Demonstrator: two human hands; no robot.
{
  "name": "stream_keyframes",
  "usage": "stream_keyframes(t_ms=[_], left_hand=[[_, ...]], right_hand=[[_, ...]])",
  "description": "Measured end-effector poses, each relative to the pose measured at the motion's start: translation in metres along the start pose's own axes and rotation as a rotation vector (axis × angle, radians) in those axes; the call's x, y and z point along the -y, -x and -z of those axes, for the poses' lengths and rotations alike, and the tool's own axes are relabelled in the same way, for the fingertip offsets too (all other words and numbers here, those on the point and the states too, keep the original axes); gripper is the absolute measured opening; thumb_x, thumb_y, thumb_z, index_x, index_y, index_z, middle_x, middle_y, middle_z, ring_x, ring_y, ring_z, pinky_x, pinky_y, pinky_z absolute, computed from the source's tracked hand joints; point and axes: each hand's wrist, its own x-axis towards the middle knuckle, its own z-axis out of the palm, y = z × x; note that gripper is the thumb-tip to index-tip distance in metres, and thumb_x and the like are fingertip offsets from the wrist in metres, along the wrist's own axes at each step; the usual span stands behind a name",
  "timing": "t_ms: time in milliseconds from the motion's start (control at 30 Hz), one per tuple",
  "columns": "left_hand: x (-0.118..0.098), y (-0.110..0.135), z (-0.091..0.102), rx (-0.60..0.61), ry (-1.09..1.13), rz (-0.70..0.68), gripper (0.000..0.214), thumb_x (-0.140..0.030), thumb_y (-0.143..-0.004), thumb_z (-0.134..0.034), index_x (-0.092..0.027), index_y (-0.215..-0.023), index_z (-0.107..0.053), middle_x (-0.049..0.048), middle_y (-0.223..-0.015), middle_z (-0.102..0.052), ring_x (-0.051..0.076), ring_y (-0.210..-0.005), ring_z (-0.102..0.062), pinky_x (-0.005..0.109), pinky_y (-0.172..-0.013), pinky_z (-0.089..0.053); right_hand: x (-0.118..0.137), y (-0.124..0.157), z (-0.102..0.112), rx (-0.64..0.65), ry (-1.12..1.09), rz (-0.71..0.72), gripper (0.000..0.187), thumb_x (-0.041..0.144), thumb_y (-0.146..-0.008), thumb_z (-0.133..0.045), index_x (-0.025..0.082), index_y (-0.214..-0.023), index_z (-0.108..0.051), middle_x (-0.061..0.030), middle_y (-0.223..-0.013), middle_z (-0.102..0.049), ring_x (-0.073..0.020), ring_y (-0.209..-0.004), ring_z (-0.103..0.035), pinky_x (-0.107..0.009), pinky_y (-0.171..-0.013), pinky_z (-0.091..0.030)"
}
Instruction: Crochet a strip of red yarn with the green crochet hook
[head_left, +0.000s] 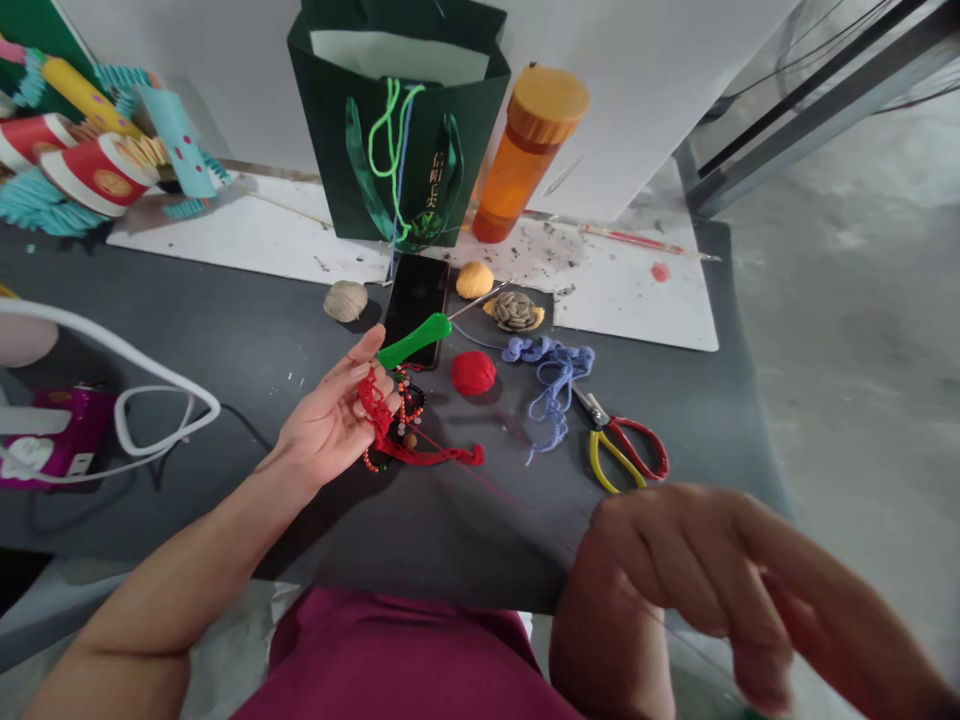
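Observation:
My left hand (337, 415) is closed around a crochet hook (415, 340) with a green handle, its metal tip pointing up and right. The same fingers hold a strip of red crochet work (379, 405), whose end trails right above the table. A thin red strand (491, 487) runs from it toward the lower right. My right hand (705, 565) hangs in front of the table's near edge, fingers bent downward and blurred; whether they grip the strand I cannot make out. Beaded bracelets (411, 405) lie partly hidden behind my left hand. A red yarn ball (473, 373) sits beside them.
Scissors (626, 450) and blue crochet work (551, 375) lie to the right. Behind are a phone (409, 285), a beige ball (346, 300), a yellow ball (475, 280), a green paper bag (405, 140) and an orange bottle (529, 150). A white cable (187, 390) loops at left.

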Motion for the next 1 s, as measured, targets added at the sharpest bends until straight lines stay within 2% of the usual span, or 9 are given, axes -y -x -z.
stream_keyframes(t_ms=[67,133,167,233,300,500,733,833,1000], left_hand=[[0.000,0.000,0.001,0.003,-0.005,-0.001,0.026,-0.001,-0.086,-0.066,-0.016,-0.098,-0.082,-0.0068,-0.051,-0.047,0.006,-0.047,-0.045,0.017,-0.054,-0.046],[0.000,0.000,0.002,0.014,-0.010,-0.001,0.025,-0.001,-0.084,-0.068,-0.017,-0.097,-0.082,-0.0065,-0.052,-0.050,0.005,-0.048,-0.045,0.017,-0.054,-0.046],[0.000,0.000,0.002,0.024,-0.013,0.000,0.025,-0.002,-0.084,-0.069,-0.018,-0.097,-0.083,-0.0065,-0.052,-0.050,0.005,-0.048,-0.045,0.017,-0.053,-0.046],[0.001,0.000,0.003,0.049,-0.019,0.003,0.024,-0.003,-0.082,-0.072,-0.019,-0.096,-0.083,-0.0067,-0.052,-0.052,0.004,-0.047,-0.044,0.016,-0.053,-0.045],[0.001,0.001,0.003,0.076,-0.025,0.005,0.024,-0.004,-0.080,-0.076,-0.020,-0.096,-0.083,-0.0072,-0.052,-0.053,0.004,-0.047,-0.044,0.016,-0.052,-0.045],[0.002,0.002,0.003,0.103,-0.034,0.027,0.022,-0.005,-0.082,-0.077,-0.021,-0.097,-0.082,-0.0087,-0.051,-0.050,0.004,-0.045,-0.043,0.015,-0.053,-0.044],[0.002,0.003,0.004,0.093,-0.019,0.053,0.022,-0.005,-0.085,-0.073,-0.020,-0.098,-0.081,-0.0088,-0.050,-0.047,0.005,-0.047,-0.046,0.015,-0.052,-0.043],[0.003,0.003,0.005,0.099,-0.019,0.056,0.022,-0.006,-0.084,-0.075,-0.020,-0.099,-0.082,-0.0085,-0.050,-0.048,0.005,-0.047,-0.046,0.015,-0.051,-0.043],[0.004,0.002,0.006,0.094,-0.019,0.071,0.022,-0.006,-0.083,-0.076,-0.020,-0.099,-0.082,-0.0082,-0.049,-0.048,0.005,-0.048,-0.047,0.015,-0.052,-0.044]], right_hand=[[0.008,-0.015,-0.005,-0.091,0.105,-0.177,0.053,0.088,-0.078,-0.060,0.039,-0.077,-0.079,0.0064,-0.040,-0.051,-0.0103,-0.030,-0.039,-0.027,-0.035,-0.034],[0.007,-0.035,-0.011,-0.171,0.265,-0.376,0.042,0.073,-0.086,-0.067,0.034,-0.087,-0.081,0.0049,-0.047,-0.061,-0.0109,-0.035,-0.046,-0.026,-0.038,-0.037],[0.002,-0.045,-0.013,-0.333,0.433,-0.560,0.035,0.062,-0.093,-0.065,0.030,-0.097,-0.081,0.0029,-0.055,-0.067,-0.0117,-0.039,-0.050,-0.026,-0.043,-0.040],[-0.013,-0.060,-0.015,-0.680,0.809,-0.721,0.026,0.047,-0.094,-0.066,0.024,-0.099,-0.078,0.0011,-0.065,-0.070,-0.0116,-0.044,-0.049,-0.027,-0.048,-0.042],[-0.031,-0.068,-0.016,-0.786,1.055,-0.775,0.024,0.042,-0.092,-0.066,0.021,-0.101,-0.074,-0.0028,-0.081,-0.073,-0.0133,-0.053,-0.054,-0.030,-0.060,-0.049],[-0.058,-0.064,-0.016,-0.614,1.176,-0.908,0.025,0.046,-0.086,-0.074,0.024,-0.087,-0.062,-0.0066,-0.095,-0.070,-0.0241,-0.082,-0.069,-0.035,-0.071,-0.051],[-0.056,-0.062,-0.010,-0.794,1.257,-0.915,0.012,0.032,-0.088,-0.065,0.024,-0.096,-0.066,-0.0039,-0.083,-0.066,-0.0228,-0.072,-0.062,-0.035,-0.065,-0.044],[-0.048,-0.063,-0.006,-0.806,1.136,-0.859,0.016,0.034,-0.088,-0.063,0.023,-0.078,-0.069,-0.0059,-0.086,-0.068,-0.0185,-0.065,-0.058,-0.034,-0.064,-0.045],[-0.036,-0.065,-0.002,-0.895,0.733,-0.886,0.027,0.047,-0.086,-0.067,0.021,-0.086,-0.070,-0.0048,-0.077,-0.073,-0.0149,-0.054,-0.056,-0.030,-0.055,-0.044]])
